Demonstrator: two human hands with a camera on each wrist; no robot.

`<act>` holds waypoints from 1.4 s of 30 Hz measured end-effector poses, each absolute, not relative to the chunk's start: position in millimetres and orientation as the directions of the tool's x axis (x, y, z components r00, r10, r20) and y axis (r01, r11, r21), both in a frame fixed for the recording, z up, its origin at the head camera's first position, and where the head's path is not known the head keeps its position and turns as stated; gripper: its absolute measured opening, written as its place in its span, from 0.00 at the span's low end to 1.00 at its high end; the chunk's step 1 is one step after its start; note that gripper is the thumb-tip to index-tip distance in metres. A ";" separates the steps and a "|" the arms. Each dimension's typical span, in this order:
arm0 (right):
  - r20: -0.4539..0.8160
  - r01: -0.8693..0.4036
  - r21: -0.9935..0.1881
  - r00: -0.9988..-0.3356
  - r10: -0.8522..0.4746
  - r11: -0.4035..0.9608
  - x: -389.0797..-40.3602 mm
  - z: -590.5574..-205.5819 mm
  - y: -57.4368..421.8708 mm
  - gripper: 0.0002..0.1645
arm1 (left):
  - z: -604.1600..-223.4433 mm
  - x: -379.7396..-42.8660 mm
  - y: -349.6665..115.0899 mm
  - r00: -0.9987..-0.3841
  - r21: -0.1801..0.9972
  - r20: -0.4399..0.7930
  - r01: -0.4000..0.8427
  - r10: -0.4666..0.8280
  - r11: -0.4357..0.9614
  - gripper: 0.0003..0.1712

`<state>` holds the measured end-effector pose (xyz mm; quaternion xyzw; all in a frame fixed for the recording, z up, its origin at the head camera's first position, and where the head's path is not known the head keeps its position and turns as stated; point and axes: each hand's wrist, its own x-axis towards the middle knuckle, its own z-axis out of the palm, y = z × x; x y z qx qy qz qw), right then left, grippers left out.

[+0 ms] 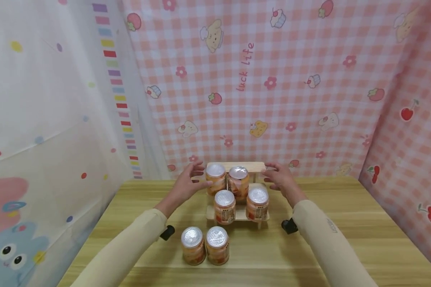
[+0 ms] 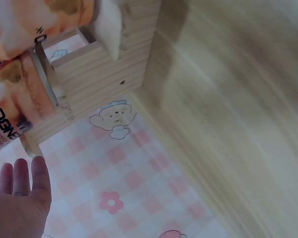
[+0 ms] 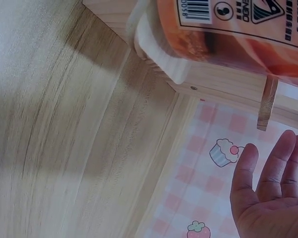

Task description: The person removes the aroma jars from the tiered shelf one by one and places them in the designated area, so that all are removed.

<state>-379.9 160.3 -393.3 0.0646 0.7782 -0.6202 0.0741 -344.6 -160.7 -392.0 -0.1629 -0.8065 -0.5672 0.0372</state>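
A small stepped wooden rack stands against the back wall, holding orange-labelled cans with silver lids. On its middle step sit a left can and a second can beside it. A front left can and a front right can stand on the lowest step. My left hand is spread at the rack's left end, thumb overlapping the left can in the head view. At the other end my right hand has its fingers extended near the top board. Neither hand holds anything.
Two more cans, a left one and a right one, stand side by side on the wooden table in front of the rack. A pink checked cloth hangs behind, with a white patterned sheet on the left.
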 end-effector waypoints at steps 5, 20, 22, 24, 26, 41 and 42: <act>-0.195 0.192 -0.954 -0.981 0.010 0.229 -381.1 -390.2 158.6 0.34 | -389.2 -351.7 -153.1 -0.940 0.907 0.252 0.313 0.231 0.284 0.43; -0.188 0.183 -0.955 -0.982 0.000 0.233 -383.2 -393.7 157.0 0.34 | -395.9 -349.7 -146.0 -0.944 0.912 0.222 0.290 0.245 0.291 0.45; -0.188 0.184 -0.956 -0.982 0.002 0.229 -382.8 -394.0 157.1 0.34 | -395.8 -350.2 -145.4 -0.944 0.906 0.225 0.295 0.243 0.305 0.46; -0.190 0.185 -0.958 -0.982 -0.004 0.220 -382.1 -394.2 157.0 0.34 | -396.0 -350.9 -145.2 -0.944 0.899 0.231 0.300 0.237 0.318 0.46; -0.196 0.191 -0.959 -0.981 -0.005 0.209 -381.7 -394.3 157.0 0.33 | -396.5 -351.8 -146.0 -0.942 0.894 0.239 0.308 0.235 0.327 0.45; -0.207 0.202 -0.956 -0.978 -0.003 0.212 -382.4 -393.1 162.6 0.34 | -371.4 -336.1 -176.1 -0.940 0.893 0.255 0.319 0.228 0.318 0.42; -0.207 0.202 -0.956 -0.978 -0.001 0.213 -382.5 -392.6 162.9 0.34 | -370.8 -334.5 -180.4 -0.941 0.893 0.256 0.318 0.222 0.318 0.43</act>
